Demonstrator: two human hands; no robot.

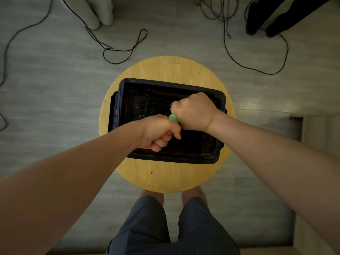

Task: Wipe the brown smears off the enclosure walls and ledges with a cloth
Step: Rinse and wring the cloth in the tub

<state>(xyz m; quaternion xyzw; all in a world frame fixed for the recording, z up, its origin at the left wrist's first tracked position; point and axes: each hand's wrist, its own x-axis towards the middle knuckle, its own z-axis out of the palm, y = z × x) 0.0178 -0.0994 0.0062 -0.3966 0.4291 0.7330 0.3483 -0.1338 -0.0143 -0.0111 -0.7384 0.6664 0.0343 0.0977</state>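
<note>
A black rectangular tub (139, 83) lined with shiny black plastic sits on a round wooden stool top (165, 69). Above the tub both fists grip a twisted green cloth (173, 118); only a short stretch of it shows between them. My left hand (158, 133) holds the near end, its fingers curled under. My right hand (195, 111) clenches the far end, knuckles up, over the tub's right half. The tub's inside is dark and glossy with small glints; I cannot make out brown smears in it.
Black cables (125, 50) loop over the grey floor behind the stool. A pale object (99, 11) stands at the back left, and a person's dark shoes and trousers (266, 21) at the back right. My legs in dark shorts (147, 227) are below the stool.
</note>
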